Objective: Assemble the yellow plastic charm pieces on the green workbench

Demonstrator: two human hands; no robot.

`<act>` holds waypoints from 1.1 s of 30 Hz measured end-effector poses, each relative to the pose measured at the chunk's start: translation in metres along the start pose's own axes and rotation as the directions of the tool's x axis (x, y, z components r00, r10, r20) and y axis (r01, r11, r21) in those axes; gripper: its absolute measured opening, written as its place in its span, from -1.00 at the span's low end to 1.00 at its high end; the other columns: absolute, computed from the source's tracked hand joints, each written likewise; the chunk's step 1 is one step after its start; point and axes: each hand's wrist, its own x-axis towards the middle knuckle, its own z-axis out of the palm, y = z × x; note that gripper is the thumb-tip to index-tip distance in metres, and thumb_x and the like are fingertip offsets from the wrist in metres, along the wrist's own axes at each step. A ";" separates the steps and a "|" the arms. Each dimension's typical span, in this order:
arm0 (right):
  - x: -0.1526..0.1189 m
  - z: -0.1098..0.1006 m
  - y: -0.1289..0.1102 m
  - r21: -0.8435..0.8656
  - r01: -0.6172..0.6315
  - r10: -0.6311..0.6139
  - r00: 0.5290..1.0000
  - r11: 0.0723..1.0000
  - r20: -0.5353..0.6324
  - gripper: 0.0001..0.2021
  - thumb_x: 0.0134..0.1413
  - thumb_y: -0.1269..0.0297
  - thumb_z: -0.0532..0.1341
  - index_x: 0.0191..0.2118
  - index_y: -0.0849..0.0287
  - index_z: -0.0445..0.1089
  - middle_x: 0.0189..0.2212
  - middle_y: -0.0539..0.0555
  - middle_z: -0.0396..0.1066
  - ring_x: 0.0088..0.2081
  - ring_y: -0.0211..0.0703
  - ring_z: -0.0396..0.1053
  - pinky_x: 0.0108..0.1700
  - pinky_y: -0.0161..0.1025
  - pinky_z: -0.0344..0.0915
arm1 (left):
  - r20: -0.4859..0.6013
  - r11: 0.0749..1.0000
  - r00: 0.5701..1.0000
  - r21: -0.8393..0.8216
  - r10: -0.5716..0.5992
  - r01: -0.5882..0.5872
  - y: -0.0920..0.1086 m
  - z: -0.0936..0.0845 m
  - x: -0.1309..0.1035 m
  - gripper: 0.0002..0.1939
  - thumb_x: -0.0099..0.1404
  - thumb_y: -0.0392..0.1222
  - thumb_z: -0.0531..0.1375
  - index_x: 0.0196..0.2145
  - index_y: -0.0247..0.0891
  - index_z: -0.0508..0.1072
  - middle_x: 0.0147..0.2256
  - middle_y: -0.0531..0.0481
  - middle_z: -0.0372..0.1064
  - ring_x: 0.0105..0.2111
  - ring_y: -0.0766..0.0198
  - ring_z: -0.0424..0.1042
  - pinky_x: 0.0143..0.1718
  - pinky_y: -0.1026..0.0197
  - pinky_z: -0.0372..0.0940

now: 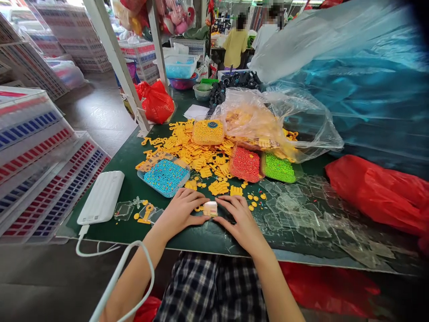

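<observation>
Near the table's front edge, a small yellow plastic piece with a shiny clear cover [210, 208] lies between my two hands. My left hand [184, 208] pinches its left side with thumb and fingers. On the opposite side, my right hand [238, 219] grips the right edge with its fingertips. Just beyond are loose yellow plastic parts [205, 167] in a heap. Around them stand tubs of blue beads [164, 175], yellow beads [208, 130], red beads [246, 163] and green beads [278, 167]. Small round yellow pieces [255, 198] lie beside my right hand.
Clear plastic squares [291, 214] are scattered at right, near a red bag [375, 192]. A white power bank [101, 197] with a cable [124, 259] sits at left. Plastic film [254, 120] covers part of the heap. Two people [236, 44] are in the background.
</observation>
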 end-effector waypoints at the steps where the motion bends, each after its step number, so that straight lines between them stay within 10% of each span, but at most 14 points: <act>1: 0.000 0.000 0.000 0.006 -0.006 0.006 1.000 1.000 0.001 -0.60 0.19 0.15 0.21 0.14 -0.06 0.32 0.00 0.10 0.39 0.03 0.04 0.25 0.08 0.10 0.31 | 0.000 1.000 1.000 0.001 -0.001 0.001 0.000 0.000 0.000 -0.63 0.26 0.01 0.26 -0.02 -0.18 0.48 -0.14 -0.02 0.49 -0.12 0.14 0.37 -0.01 0.08 0.18; 33: 0.000 0.000 -0.007 -0.032 -0.072 0.072 0.997 0.997 0.008 -0.71 0.17 0.24 0.22 0.02 0.03 0.36 0.01 0.12 0.35 0.09 0.04 0.22 0.14 0.10 0.26 | 0.029 0.991 0.998 -0.116 -0.058 0.061 -0.004 -0.002 0.000 -0.58 0.41 0.07 0.05 0.07 -0.19 0.42 -0.02 -0.11 0.42 0.00 0.09 0.31 0.06 0.02 0.21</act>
